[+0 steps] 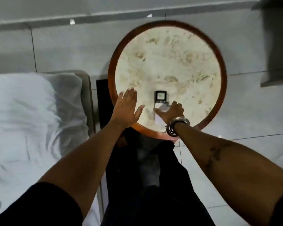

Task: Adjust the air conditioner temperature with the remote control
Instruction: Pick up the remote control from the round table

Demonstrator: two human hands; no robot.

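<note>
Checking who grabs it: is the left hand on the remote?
No, the left hand lies flat on the table, beside the remote.

White remote control (160,101) flat on table (170,62)

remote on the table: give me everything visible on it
The remote control is a slim white bar with a dark-framed screen at its far end; the screen's reading is too blurred to make out. It lies flat, face up, on the round marbled table, near the edge closest to the person, long axis pointing away from them. The right hand covers its near half, fingers on its sides; whether the grip has closed is unclear. The left hand, open, does not touch it.
</note>
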